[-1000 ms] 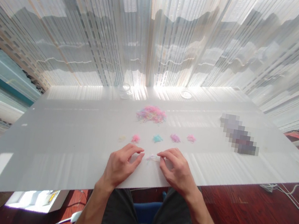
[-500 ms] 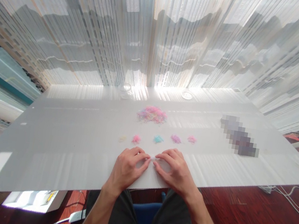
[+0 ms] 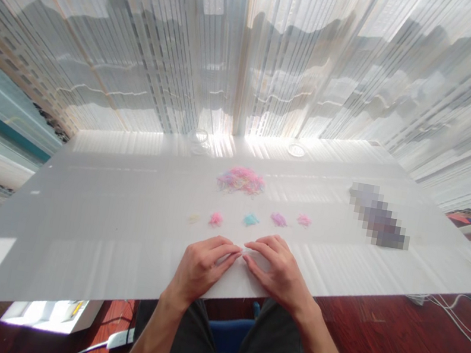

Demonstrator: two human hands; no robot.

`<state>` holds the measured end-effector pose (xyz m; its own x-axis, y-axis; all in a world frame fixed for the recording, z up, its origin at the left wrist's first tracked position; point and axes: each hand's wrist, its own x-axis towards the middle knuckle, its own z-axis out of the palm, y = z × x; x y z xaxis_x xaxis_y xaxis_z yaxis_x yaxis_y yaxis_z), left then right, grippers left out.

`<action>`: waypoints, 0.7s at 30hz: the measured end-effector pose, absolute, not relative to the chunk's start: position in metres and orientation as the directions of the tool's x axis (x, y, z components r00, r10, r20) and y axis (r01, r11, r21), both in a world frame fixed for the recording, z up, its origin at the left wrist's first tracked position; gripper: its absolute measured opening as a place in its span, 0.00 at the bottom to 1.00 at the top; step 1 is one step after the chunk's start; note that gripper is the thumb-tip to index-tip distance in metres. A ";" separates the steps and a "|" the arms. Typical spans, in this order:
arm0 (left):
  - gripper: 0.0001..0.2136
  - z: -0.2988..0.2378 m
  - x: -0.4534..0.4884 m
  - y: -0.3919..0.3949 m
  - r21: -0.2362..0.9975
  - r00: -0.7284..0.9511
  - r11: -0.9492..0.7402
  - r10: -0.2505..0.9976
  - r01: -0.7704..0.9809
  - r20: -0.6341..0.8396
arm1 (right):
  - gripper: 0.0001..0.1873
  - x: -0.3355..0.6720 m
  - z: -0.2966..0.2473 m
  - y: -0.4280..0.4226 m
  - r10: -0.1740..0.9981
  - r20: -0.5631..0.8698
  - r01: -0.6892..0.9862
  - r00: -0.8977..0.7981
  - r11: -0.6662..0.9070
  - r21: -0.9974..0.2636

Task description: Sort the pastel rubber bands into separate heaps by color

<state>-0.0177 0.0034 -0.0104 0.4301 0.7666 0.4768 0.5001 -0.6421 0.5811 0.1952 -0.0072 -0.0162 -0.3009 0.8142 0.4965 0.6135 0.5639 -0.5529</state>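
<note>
On the white table (image 3: 116, 241), my left hand (image 3: 204, 264) is closed in a pinch, thumb and fingertips pressed together. My right hand (image 3: 277, 268) faces it, fingers curled in towards the left fingertips with a small space between thumb and forefinger tips. Something tiny and pale seems to be at the meeting point; its kind is too small to make out. Just beyond the hands lie small heaps of what look like thin rubber bands: pale yellow (image 3: 193, 218), bright pink (image 3: 215, 219), turquoise (image 3: 250, 219), purple (image 3: 278, 219) and light pink (image 3: 304, 219).
Behind them is a larger mixed-colour heap (image 3: 241, 180). A blurred-out dark object (image 3: 377, 215) lies at the right. Clear round items (image 3: 296, 150) stand by the sheer curtain (image 3: 221, 47). Below the table are a white box (image 3: 54, 315) and a power strip (image 3: 120, 338).
My left thumb and fingers have closed together and moved slightly right, nearer the right fingertips. My right hand has barely moved. The heaps look the same.
</note>
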 end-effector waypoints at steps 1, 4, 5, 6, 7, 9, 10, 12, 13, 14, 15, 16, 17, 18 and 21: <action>0.05 -0.010 -0.018 0.003 0.583 0.427 -0.640 0.768 0.500 0.476 | 0.08 0.195 -0.017 -0.007 0.813 0.496 0.612 -0.305 0.567 -0.551; 0.06 -0.010 -0.018 0.003 0.582 0.427 -0.630 0.777 0.514 0.464 | 0.06 0.195 -0.018 -0.006 0.809 0.499 0.605 -0.310 0.573 -0.553; 0.06 -0.010 -0.018 0.004 0.580 0.428 -0.627 0.779 0.519 0.458 | 0.06 0.195 -0.018 -0.006 0.809 0.500 0.602 -0.309 0.573 -0.556; 0.06 -0.010 -0.018 0.004 0.579 0.430 -0.624 0.781 0.525 0.452 | 0.05 0.195 -0.018 -0.006 0.811 0.498 0.601 -0.307 0.571 -0.560; 0.06 -0.010 -0.018 0.004 0.578 0.433 -0.622 0.783 0.529 0.447 | 0.05 0.195 -0.019 -0.006 0.813 0.496 0.600 -0.305 0.569 -0.563; 0.06 -0.009 -0.018 0.004 0.579 0.434 -0.617 0.787 0.534 0.438 | 0.04 0.196 -0.019 -0.006 0.815 0.494 0.599 -0.304 0.566 -0.566; 0.06 -0.009 -0.018 0.004 0.581 0.434 -0.615 0.788 0.534 0.436 | 0.04 0.196 -0.018 -0.006 0.815 0.494 0.600 -0.304 0.566 -0.565; 0.06 -0.009 -0.018 0.004 0.586 0.434 -0.614 0.789 0.530 0.434 | 0.04 0.196 -0.018 -0.006 0.815 0.495 0.598 -0.302 0.566 -0.567; 0.06 -0.009 -0.018 0.003 0.589 0.433 -0.612 0.790 0.528 0.433 | 0.04 0.196 -0.018 -0.006 0.815 0.496 0.596 -0.300 0.566 -0.570; 0.06 -0.009 -0.018 0.003 0.594 0.430 -0.608 0.793 0.527 0.431 | 0.04 0.196 -0.018 -0.006 0.816 0.495 0.592 -0.299 0.566 -0.574; 0.06 -0.009 -0.018 0.003 0.599 0.427 -0.604 0.797 0.527 0.428 | 0.05 0.196 -0.018 -0.006 0.817 0.495 0.589 -0.296 0.564 -0.578; 0.06 -0.008 -0.018 0.003 0.604 0.423 -0.597 0.802 0.528 0.423 | 0.05 0.196 -0.018 -0.006 0.818 0.495 0.586 -0.293 0.563 -0.583; 0.06 -0.008 -0.018 0.003 0.609 0.419 -0.590 0.807 0.530 0.417 | 0.04 0.196 -0.018 -0.006 0.819 0.495 0.583 -0.289 0.561 -0.587; 0.06 -0.008 -0.018 0.003 0.613 0.417 -0.583 0.812 0.533 0.410 | 0.04 0.196 -0.018 -0.006 0.820 0.496 0.581 -0.286 0.560 -0.591; 0.05 -0.007 -0.017 0.003 0.615 0.411 -0.565 0.824 0.550 0.390 | 0.05 0.196 -0.019 -0.005 0.821 0.501 0.575 -0.275 0.558 -0.599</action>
